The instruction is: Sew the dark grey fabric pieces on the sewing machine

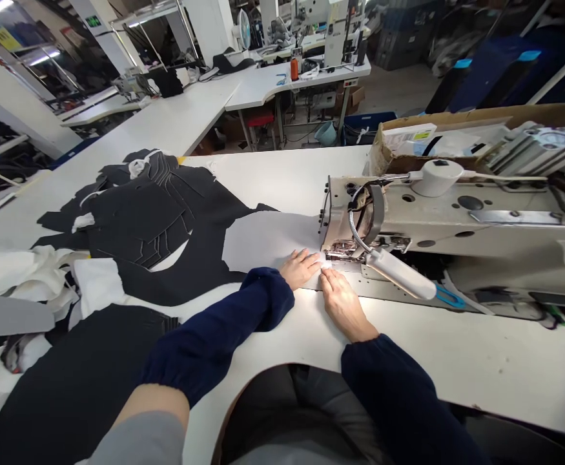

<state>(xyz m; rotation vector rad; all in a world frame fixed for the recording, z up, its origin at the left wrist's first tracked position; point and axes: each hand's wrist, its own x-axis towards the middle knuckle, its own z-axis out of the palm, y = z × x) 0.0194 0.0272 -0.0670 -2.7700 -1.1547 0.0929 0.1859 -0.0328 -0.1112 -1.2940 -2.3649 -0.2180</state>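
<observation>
A light grey fabric piece (267, 239) lies on the table, its right end running under the head of an industrial sewing machine (383, 219). My left hand (300, 268) rests flat on this fabric, fingers stretched toward the needle area. Close beside it, my right hand (343, 302) has its fingers together, with the tips on the fabric's near edge just in front of the presser foot (333, 254). A small white strip (326, 264) shows between the fingertips and the foot. The lamp on the machine lights this spot. The thumb of my right hand is mostly hidden.
Black cut fabric pieces (137, 213) are piled to the left, with white fabric scraps (30, 274) nearer me. A clip-on lamp (401, 274) juts out before the machine. Behind it stands a cardboard box (383, 145) of parts. More sewing tables (248, 93) stand farther back.
</observation>
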